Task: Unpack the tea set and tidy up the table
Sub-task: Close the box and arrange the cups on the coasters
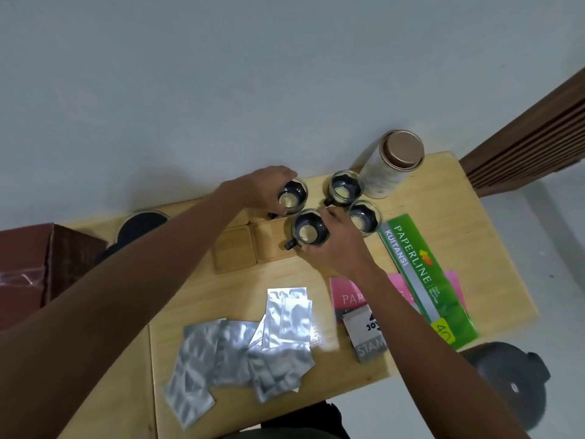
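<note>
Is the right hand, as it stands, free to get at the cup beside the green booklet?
Probably yes: the right hand grips the nearest cup, and that cup stands just beside it with nothing between.

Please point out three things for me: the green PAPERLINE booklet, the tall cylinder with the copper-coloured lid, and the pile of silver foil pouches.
Green PAPERLINE booklet (421,270): head view, on its green cover.
Tall pale cylinder with copper-coloured lid (403,149): head view, on the lid.
Pile of silver foil pouches (240,353): head view, on a middle pouch.
</note>
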